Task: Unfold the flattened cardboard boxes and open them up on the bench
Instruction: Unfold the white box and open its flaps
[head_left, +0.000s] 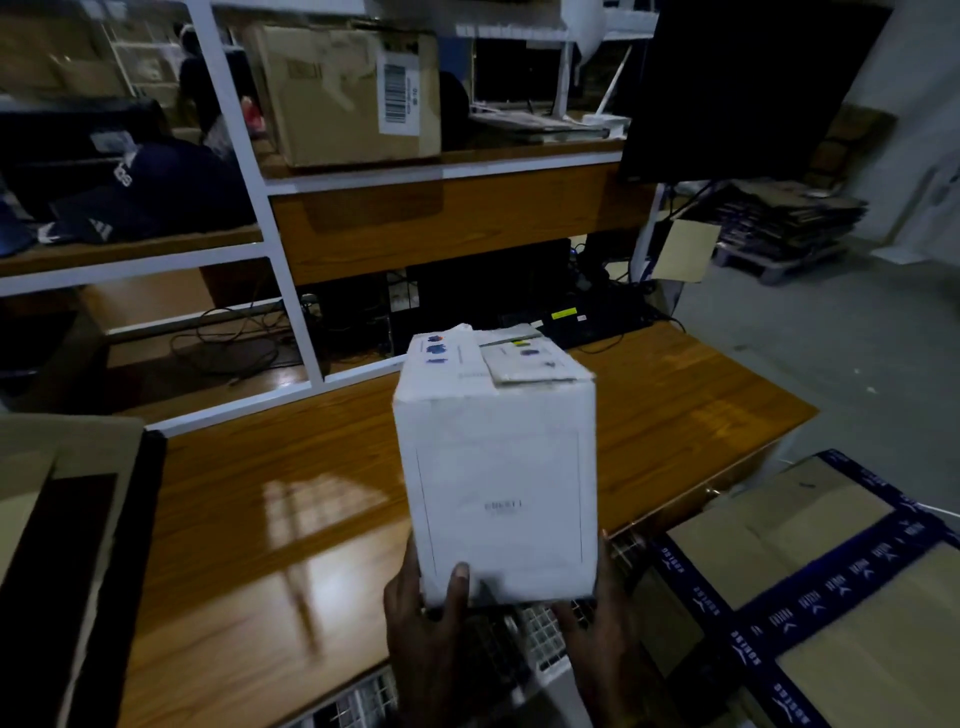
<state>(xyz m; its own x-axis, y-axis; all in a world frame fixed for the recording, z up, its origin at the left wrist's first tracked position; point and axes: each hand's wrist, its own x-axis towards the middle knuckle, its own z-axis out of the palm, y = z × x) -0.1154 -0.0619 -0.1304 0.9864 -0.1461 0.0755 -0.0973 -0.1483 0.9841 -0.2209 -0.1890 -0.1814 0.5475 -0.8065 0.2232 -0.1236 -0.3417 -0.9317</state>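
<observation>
The left hand (423, 618) grips the near bottom corner of a tall white rectangular cardboard box (496, 467), thumb curled onto its smooth front face; the right hand (597, 608) clasps the opposite edge — its fingers mostly hidden behind. The box stands upright above the glossy brown wooden bench (291, 519), its printed lettering blurred — unreadable.

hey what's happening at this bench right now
A person is holding a white box over the wooden bench with both hands. The left hand grips its near lower corner, thumb on the front face; the right hand supports the other side from below. The box looks already formed, with printed flaps on top. A flattened cardboard box with blue tape lies to the right, and a brown carton sits on the shelf behind.
</observation>
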